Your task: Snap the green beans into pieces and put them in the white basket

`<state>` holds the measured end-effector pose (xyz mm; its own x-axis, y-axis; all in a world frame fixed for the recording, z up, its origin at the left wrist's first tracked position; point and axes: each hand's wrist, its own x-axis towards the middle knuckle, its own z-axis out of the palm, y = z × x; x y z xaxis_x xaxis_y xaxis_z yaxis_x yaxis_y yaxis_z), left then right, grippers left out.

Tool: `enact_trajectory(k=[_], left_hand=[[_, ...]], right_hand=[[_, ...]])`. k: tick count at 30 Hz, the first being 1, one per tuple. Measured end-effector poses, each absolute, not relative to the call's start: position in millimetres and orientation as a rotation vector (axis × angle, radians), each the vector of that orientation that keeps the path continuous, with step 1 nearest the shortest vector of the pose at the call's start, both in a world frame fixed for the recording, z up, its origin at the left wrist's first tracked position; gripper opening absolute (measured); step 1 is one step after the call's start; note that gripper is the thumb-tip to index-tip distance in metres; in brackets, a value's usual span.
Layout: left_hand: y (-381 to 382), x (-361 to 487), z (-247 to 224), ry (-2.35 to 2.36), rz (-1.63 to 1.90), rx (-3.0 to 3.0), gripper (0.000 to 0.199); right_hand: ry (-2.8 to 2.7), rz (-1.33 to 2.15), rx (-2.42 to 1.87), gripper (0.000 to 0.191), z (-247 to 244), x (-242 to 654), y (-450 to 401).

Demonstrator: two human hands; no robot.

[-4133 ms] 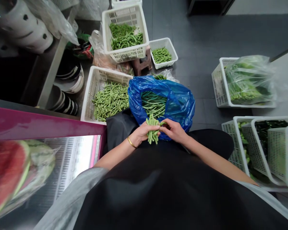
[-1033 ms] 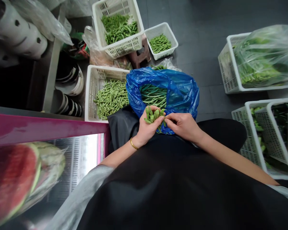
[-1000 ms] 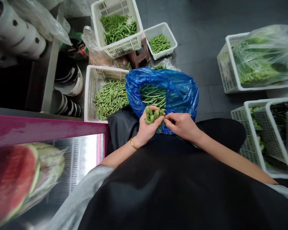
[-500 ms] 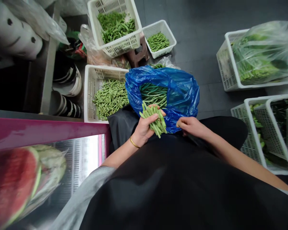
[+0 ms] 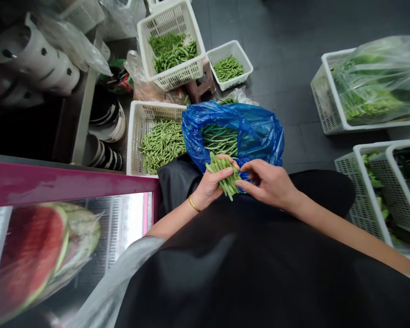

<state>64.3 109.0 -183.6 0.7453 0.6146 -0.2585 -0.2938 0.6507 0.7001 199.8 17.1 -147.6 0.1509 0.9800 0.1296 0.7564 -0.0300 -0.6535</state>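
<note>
My left hand (image 5: 210,183) grips a bundle of green beans (image 5: 225,176) across its fingers, over my lap. My right hand (image 5: 268,183) reaches in from the right, its fingertips at the side of the bundle; whether they pinch a bean I cannot tell. Just behind both hands lies a blue plastic bag (image 5: 256,132), open and holding long, darker green beans (image 5: 219,140). To its left, a white plastic basket (image 5: 134,146) holds a heap of lighter green beans (image 5: 162,146). A black apron (image 5: 225,269) covers my front.
Further white baskets of beans (image 5: 171,48) (image 5: 229,64) stand ahead by a low stool (image 5: 201,84). White crates of bagged greens (image 5: 372,86) sit at right. A display fridge with cut watermelon (image 5: 30,255) and a pink edge (image 5: 54,184) lies at lower left.
My right hand has moved back in from the right to the bundle. The bundle now lies flatter across my left hand. The whole view has shifted slightly.
</note>
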Motion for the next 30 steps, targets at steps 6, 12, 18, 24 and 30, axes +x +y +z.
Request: enact_trajectory(k=[6,12,18,24,30], left_hand=[[107.8,63.0,-189.6,0.57,0.562,0.763,0.033],[108.5,62.3,-186.1,0.606,0.547,0.826,0.03],[106.4,63.0,-186.4,0.684,0.684,0.998,0.026],[106.5,61.0,-187.3,0.702,0.693,1.285,0.024],[105.0,58.5,-188.9,0.651,0.6,1.326,0.023]], right_hand=[[-1.734,0.43,-1.846,0.011,-163.5,192.1,26.8],[-1.832,0.392,-1.774,0.018,-154.6,202.7,21.0],[-1.83,0.309,-1.813,0.023,-155.9,198.4,23.9],[-1.796,0.351,-1.941,0.019,-170.5,196.0,31.1],[-1.295,1.008,-1.883,0.012,-170.6,190.7,31.2]])
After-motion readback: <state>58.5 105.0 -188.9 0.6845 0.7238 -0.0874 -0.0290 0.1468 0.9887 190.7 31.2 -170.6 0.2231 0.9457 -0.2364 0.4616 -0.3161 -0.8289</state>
